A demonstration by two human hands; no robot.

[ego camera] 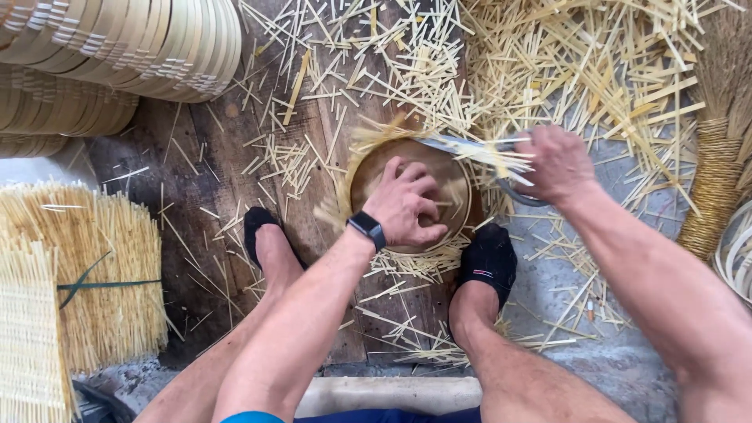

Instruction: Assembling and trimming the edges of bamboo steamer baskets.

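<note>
Left hand (407, 205) pressed flat inside a round woven bamboo tray (409, 196), fingers spread apart on the weave, not clamped on anything. Tray sits on a dark worn wooden board (204, 164) on the floor, between the person's two feet in black socks (487, 258). Right hand (558, 163) has its grip closed around the handles of large metal shears (470, 149); the blades lie across the tray's upper right rim, among loose strip ends sticking out past the edge. Black watch (366, 228) on the left wrist. Board and the grey concrete floor (627, 227) to the right are littered with short pale bamboo offcuts (548, 55), densest top right. Top left: a stack of finished round trays (125, 39) lying on edge. Left edge: a bundle of thin bamboo sticks (86, 266) tied with a dark green band, woven mat just beside it. Right edge: a straw broom (717, 157) with wrapped neck. Pale stone step (392, 392) at bottom centre, under the legs.
</note>
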